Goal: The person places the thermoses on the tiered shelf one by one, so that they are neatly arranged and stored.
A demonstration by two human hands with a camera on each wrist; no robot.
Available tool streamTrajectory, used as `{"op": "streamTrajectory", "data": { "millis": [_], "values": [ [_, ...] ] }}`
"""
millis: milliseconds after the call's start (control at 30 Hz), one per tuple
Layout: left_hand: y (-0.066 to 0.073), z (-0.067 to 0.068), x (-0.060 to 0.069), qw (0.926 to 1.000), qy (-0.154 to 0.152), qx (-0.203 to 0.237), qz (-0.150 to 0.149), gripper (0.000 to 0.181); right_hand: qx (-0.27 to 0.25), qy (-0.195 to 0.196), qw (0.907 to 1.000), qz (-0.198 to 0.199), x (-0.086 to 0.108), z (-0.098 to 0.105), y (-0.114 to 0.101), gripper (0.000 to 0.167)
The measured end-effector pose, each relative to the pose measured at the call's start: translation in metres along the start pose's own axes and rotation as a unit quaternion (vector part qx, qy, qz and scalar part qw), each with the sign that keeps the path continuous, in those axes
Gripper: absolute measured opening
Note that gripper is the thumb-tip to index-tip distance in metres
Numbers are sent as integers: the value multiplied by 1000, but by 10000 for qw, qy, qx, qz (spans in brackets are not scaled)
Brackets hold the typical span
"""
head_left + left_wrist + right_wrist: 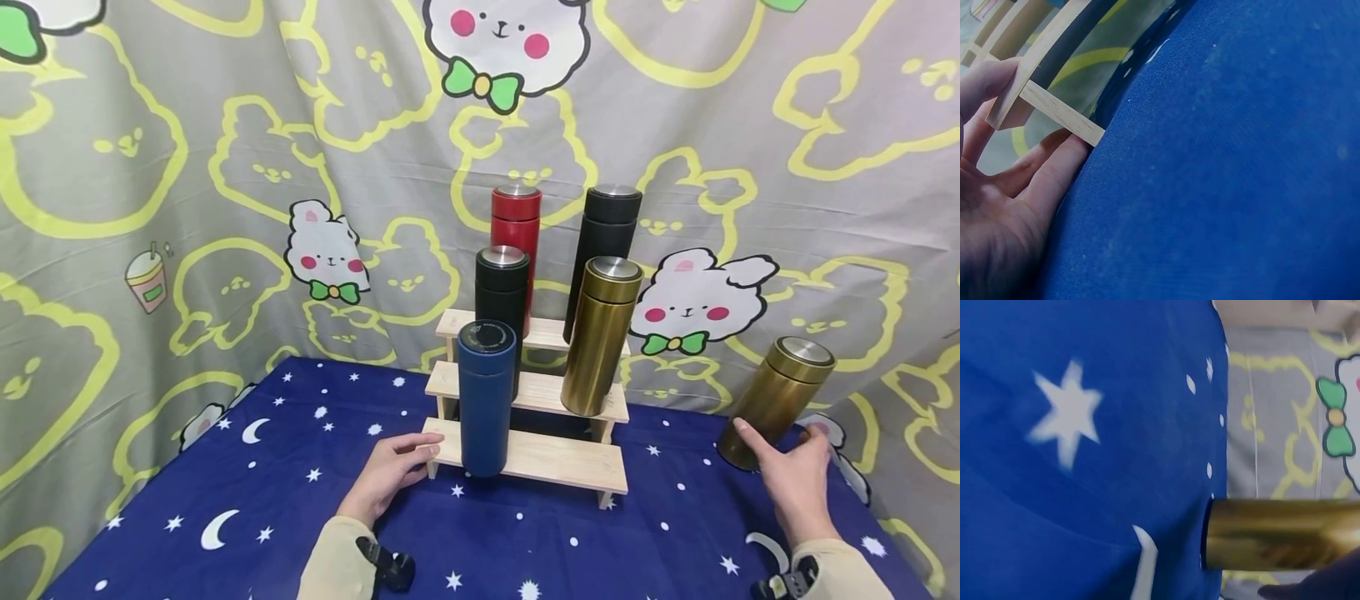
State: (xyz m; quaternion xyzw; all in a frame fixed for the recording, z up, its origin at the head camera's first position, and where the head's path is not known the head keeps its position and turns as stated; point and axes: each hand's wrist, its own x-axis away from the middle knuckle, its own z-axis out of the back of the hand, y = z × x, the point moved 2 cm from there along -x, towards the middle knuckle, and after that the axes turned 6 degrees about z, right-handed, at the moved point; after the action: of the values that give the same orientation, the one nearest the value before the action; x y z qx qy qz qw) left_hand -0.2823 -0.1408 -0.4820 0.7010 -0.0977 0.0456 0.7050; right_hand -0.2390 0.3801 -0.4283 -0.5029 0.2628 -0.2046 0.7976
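A three-step wooden stand [562, 461] has my left hand [388, 473] at the left end of its lowest step. In the left wrist view the thumb lies on the step's end [1013, 103] and the fingers touch its leg [1063, 112], pinching that corner. Far to the right, my right hand [801, 485] grips a gold thermos bottle [772, 402] low on its body. Its base meets the cloth in the right wrist view, where the gold body [1272, 534] shows beside a dark, partly visible finger [1316, 584].
On the stand are a blue bottle [486, 408] in front, a black bottle [498, 292] and another gold bottle [600, 342] midway, and a red bottle [517, 212] and second black bottle [611, 221] at the top. A starry blue cloth [300, 517] covers the table; a patterned curtain [247, 75] hangs behind.
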Motion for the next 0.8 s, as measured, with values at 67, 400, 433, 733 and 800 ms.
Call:
{"op": "streamTrajectory", "data": {
  "millis": [67,400,433,733,800],
  "values": [
    [0,0,0,10000,9,5,5,31,-92,-130,9999,-18,-6,1,1,100],
    [-1,1,1,10000,5,-8,33,30,-146,-394,9990,-152,-20,4,6,106],
    [-1,1,1,10000,-9,-10,17,30,-100,-376,9991,-183,-19,4,6,106],
    [-1,1,1,10000,-58,15,-9,31,239,-355,9988,-220,-24,3,8,109],
    [-1,1,0,10000,-61,19,-12,31,134,-375,9989,-253,-27,3,9,110]
  ]
}}
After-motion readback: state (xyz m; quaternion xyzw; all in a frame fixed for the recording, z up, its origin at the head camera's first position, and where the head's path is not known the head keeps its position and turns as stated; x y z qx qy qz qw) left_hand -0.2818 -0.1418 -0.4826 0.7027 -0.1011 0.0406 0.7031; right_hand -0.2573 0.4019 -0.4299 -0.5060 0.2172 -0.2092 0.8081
